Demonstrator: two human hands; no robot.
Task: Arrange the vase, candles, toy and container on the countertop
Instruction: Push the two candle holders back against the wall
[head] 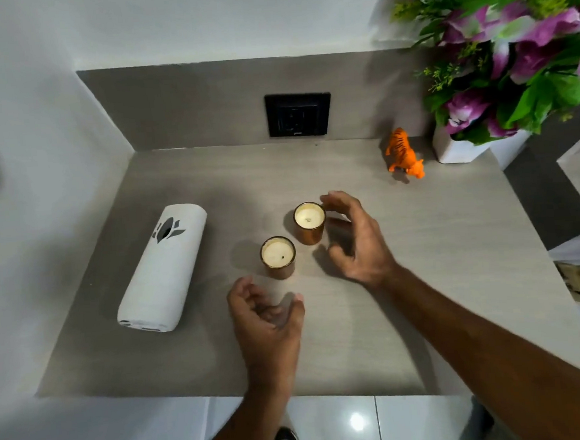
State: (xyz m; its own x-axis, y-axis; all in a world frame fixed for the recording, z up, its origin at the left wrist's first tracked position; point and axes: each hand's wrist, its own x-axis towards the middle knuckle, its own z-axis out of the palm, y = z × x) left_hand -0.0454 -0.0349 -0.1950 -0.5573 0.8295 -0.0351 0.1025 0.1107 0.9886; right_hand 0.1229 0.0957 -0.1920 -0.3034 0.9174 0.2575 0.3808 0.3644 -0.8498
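From the head camera, a grey stone-look countertop fills the middle. Two small candles sit upright near its centre, close together but not touching. The near brown glass candle with pale wax is a little to the left. The far brown glass candle is a little behind it and to the right.

The left hand is just in front of the near candle. Its fingers are curled loosely, half open, and it holds nothing. The right hand is spread wide beside the far candle. One fingertip is right at that candle's rim, but the hand has not closed round it.

A long white plastic container with a dark leaf mark lies on its side at the left. A small orange tiger toy stands at the back right. Just beside it is a white vase full of purple flowers and green leaves. A black wall socket is on the back wall.
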